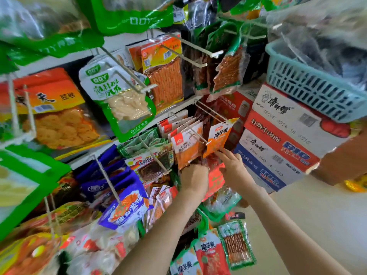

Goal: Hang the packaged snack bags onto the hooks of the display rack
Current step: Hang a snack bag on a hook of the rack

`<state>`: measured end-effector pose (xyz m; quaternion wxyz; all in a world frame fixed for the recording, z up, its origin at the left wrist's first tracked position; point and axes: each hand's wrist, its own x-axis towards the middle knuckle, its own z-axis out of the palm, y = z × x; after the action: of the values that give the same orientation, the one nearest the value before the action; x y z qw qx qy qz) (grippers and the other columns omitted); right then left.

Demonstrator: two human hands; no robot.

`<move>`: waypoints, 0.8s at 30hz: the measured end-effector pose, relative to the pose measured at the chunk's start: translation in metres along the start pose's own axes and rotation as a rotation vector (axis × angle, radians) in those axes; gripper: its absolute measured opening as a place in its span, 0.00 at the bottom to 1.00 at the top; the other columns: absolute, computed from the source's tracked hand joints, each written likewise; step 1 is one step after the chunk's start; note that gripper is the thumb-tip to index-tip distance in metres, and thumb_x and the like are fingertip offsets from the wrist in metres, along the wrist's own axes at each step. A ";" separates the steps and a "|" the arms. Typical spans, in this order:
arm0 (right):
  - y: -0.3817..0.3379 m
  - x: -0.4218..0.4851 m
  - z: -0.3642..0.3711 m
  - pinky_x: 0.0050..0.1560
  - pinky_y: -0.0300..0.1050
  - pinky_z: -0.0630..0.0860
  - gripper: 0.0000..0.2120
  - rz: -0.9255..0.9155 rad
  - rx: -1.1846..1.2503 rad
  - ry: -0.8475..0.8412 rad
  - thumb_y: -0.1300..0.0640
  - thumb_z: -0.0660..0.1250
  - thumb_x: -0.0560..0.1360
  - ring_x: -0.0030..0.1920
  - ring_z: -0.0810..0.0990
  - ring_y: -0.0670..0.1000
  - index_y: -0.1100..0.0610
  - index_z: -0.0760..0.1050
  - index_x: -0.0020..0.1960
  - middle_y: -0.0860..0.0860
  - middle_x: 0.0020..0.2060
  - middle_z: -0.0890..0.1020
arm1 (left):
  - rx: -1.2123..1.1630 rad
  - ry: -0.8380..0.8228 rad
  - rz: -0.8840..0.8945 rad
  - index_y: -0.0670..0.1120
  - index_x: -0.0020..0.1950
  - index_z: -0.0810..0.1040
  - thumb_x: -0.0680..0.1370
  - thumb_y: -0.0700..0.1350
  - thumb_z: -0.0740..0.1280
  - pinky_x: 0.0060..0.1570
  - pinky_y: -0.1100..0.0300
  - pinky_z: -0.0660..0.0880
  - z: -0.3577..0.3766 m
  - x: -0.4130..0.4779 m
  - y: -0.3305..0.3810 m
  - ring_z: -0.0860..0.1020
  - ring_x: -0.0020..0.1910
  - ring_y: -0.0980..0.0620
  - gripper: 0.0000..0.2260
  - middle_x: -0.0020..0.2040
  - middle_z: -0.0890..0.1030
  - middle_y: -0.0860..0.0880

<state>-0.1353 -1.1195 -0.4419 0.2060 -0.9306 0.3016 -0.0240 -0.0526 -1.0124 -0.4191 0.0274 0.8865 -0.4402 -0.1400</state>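
Easing an orange snack bag (218, 135) onto the tip of a wire hook (210, 111) of the display rack (174, 109) — that, I judge, is the step in hand. My right hand (233, 165) reaches up, fingers nearly straight, tips touching the bag's lower edge. My left hand (193, 178) sits under the neighbouring row of bags (185, 149), fingers hidden, so I cannot tell their hold. Next move — slide the bag back along the wire, hole kept threaded.
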 end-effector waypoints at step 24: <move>-0.320 -0.237 -0.262 0.44 0.32 0.61 0.03 -1.011 0.208 0.330 0.64 0.67 0.71 0.37 0.65 0.45 0.61 0.80 0.40 0.44 0.32 0.77 | -0.117 0.828 -0.015 0.47 0.49 0.81 0.78 0.49 0.64 0.38 0.56 0.66 -0.286 -0.391 -0.057 0.79 0.45 0.44 0.08 0.43 0.82 0.46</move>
<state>-0.1965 -0.8457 -0.0565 0.2098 -0.9182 -0.1591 -0.2958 -0.1551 -0.6908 -0.0673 0.2512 0.8680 -0.3770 0.2032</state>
